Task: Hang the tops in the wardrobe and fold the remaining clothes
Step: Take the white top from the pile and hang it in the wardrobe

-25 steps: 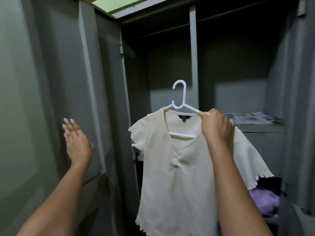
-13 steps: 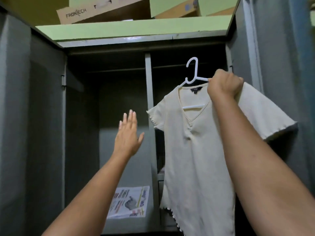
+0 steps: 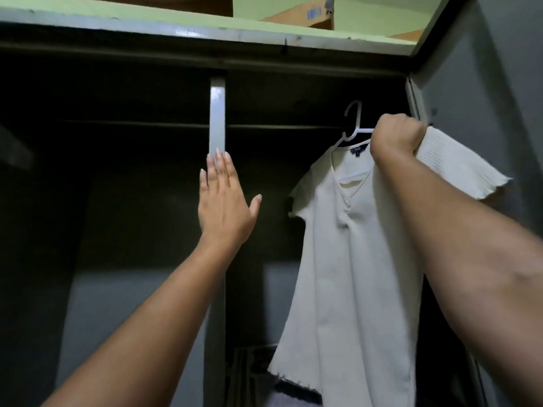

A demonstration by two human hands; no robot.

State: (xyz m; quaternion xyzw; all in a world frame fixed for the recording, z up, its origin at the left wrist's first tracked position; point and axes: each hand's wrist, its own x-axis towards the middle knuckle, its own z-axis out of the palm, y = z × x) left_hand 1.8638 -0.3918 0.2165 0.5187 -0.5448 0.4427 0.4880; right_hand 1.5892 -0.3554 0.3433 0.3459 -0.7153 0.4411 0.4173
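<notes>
A cream short-sleeved top (image 3: 349, 259) hangs on a white plastic hanger (image 3: 354, 124). My right hand (image 3: 395, 139) is closed on the hanger's right shoulder and the cloth over it, high at the right of the open wardrobe. The hook reaches the level of the dark rail (image 3: 279, 126); whether it rests on the rail I cannot tell. My left hand (image 3: 224, 201) is raised flat with fingers together, holding nothing, in front of the grey centre post (image 3: 217, 113).
The wardrobe's grey right door (image 3: 484, 83) stands open beside my right hand. Cardboard boxes (image 3: 305, 13) sit on top of the wardrobe. Dark and pale clothes (image 3: 264, 374) lie low in the right compartment.
My right hand has lifted the top higher and further right, up to the rail. My left hand has risen to the centre post. The view has tilted upward.
</notes>
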